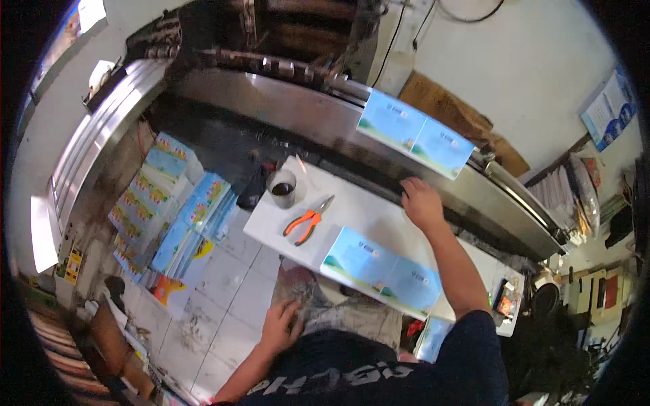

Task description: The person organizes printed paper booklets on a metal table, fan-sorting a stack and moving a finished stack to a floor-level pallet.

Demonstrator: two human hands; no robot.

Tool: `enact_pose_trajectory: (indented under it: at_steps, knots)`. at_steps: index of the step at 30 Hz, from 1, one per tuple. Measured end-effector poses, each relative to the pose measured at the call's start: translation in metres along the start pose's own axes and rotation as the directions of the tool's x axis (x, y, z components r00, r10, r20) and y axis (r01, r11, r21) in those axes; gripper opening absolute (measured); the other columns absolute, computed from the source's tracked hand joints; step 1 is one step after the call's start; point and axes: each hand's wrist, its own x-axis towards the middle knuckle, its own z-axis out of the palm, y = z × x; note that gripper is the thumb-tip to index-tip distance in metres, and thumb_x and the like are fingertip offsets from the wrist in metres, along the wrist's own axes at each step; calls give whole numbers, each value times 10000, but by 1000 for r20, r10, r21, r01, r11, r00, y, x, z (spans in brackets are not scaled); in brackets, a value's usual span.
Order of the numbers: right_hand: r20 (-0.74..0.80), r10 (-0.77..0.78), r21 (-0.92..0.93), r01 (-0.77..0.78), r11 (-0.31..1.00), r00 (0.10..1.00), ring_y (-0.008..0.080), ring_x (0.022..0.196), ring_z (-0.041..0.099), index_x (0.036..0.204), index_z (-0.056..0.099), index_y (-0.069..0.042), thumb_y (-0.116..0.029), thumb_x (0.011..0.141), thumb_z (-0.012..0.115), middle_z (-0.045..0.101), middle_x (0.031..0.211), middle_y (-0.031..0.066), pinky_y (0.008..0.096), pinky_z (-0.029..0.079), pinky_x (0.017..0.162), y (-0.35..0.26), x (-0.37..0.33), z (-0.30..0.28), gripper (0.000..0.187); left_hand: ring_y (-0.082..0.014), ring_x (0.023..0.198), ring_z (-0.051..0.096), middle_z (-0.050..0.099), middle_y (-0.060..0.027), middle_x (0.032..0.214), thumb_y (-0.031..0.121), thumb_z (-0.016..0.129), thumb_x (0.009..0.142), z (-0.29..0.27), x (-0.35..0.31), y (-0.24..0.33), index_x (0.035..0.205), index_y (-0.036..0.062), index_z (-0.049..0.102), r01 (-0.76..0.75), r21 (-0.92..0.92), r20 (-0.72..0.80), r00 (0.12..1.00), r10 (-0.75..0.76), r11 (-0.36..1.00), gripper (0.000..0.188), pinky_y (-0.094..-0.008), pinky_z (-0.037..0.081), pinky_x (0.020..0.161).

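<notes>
The right hand, fingers loosely bent, reaches over the far edge of a white table; I cannot tell whether it grips anything. Just beyond it, a blue printed sheet lies against a metal bar. The left hand, loosely open, is near the person's lap. On the table's near side lies a second blue sheet; left of it, orange-handled pliers and a cup. Farther left are stacks of colourful printed paper.
</notes>
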Motion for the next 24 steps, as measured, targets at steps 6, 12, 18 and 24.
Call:
enact_pose_trajectory:
  at_steps: [6,12,18,24]
  knots:
    - [430,-15,191,-74,979,903,356,1187,483,1275,532,-33,-478,727,775,463,1319,179,477,442,950,-105,-131,-83,746,-384,1014,601,606,-188,1166,97,713,791,-22,18,-16,1225,68,584,-46,33,-10,999,47,998,453,-453,481,866]
    - [545,32,180,-154,971,838,355,1221,471,1282,519,-35,-282,725,783,478,1317,166,460,437,1000,-103,-179,-83,664,-349,1031,612,626,-163,1163,101,714,793,-15,53,1,1208,77,619,-211,-18,97,972,212,977,426,-441,488,876]
    - [742,-92,354,-272,895,663,393,1023,633,1217,542,-50,-79,843,526,649,1088,237,494,517,863,-36,-122,-106,376,-334,1216,507,521,-122,1358,279,728,805,36,88,77,1296,141,576,-569,38,210,808,550,821,532,-541,364,1004]
    - [616,-6,191,-143,971,788,395,1064,602,1163,586,-59,-201,869,575,650,1116,219,497,476,905,43,-60,-52,327,-319,1380,342,411,-135,1465,486,712,794,72,117,96,1395,150,497,-510,319,368,844,391,799,721,-570,248,1092]
